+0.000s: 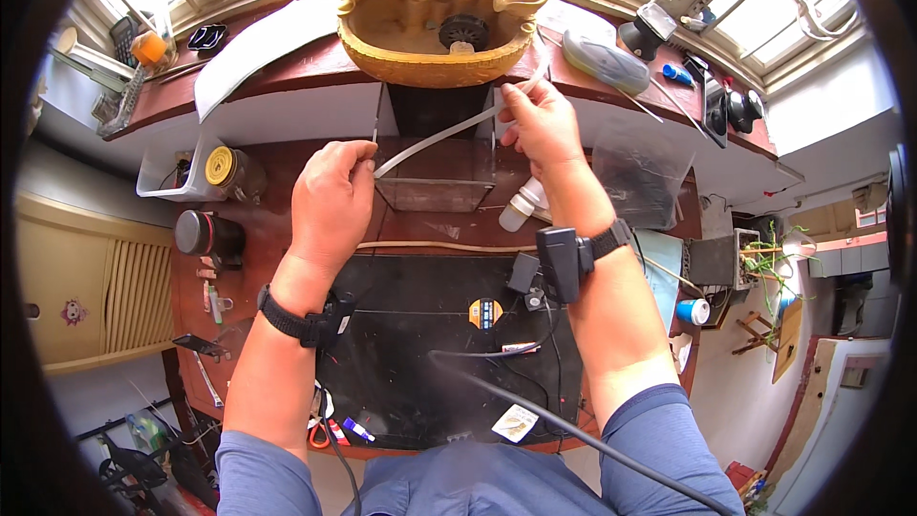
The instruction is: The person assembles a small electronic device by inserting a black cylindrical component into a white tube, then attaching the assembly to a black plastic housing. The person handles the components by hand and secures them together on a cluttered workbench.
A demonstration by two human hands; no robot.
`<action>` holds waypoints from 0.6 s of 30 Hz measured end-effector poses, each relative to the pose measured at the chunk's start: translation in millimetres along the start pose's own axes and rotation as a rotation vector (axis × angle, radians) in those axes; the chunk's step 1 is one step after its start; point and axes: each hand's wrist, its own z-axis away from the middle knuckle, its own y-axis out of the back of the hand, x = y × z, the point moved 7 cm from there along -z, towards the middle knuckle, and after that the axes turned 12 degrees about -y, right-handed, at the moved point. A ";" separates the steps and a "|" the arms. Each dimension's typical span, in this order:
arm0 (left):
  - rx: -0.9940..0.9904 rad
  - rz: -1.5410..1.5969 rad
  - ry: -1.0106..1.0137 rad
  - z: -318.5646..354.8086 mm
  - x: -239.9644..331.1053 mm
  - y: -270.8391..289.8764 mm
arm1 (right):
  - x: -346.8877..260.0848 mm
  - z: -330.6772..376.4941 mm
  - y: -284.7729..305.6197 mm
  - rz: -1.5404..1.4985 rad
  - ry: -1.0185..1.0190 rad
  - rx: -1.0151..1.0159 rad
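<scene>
- our hands are apart; the left hand (336,189), between nine and ten o'clock, seems to pinch one end of the pale tube (436,140); the right hand (543,126), near one, closes on it farther along;
- the tube slants between them, over the clear tank (435,196), below the gold fountain (435,65) at twelve;
- we probably grip two spots to steady a floppy span;
- near six, a round yellow label (485,313) bears print too small to read surely

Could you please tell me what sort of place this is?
Probably a room in a home: a potted plant, a slatted cream cabinet and a yellow fountain-like ornament suggest it.
</scene>
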 end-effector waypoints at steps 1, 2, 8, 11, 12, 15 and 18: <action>0.007 -0.006 -0.026 -0.1 2.2 0.7 | -2.8 -0.1 3.7 -0.047 -0.010 0.000; 0.025 0.002 -0.021 1.2 1.2 1.3 | -5.0 -0.9 6.7 -0.071 -0.001 0.001; 0.073 0.090 0.140 15.5 -9.8 0.8 | -10.9 6.2 3.6 -0.006 0.036 -0.023; 0.074 0.119 0.177 19.4 -14.6 -3.9 | 3.5 -0.1 -12.9 0.150 0.031 -0.053; 0.072 0.124 0.193 21.4 -16.2 -2.6 | 0.9 5.6 -16.5 0.223 0.041 -0.027; 0.078 0.136 0.223 28.2 -23.4 -0.9 | 11.3 -0.1 -14.0 0.202 0.002 -0.032; 0.076 0.149 0.268 37.3 -31.9 0.0 | 12.4 -2.6 -7.0 0.003 -0.052 -0.075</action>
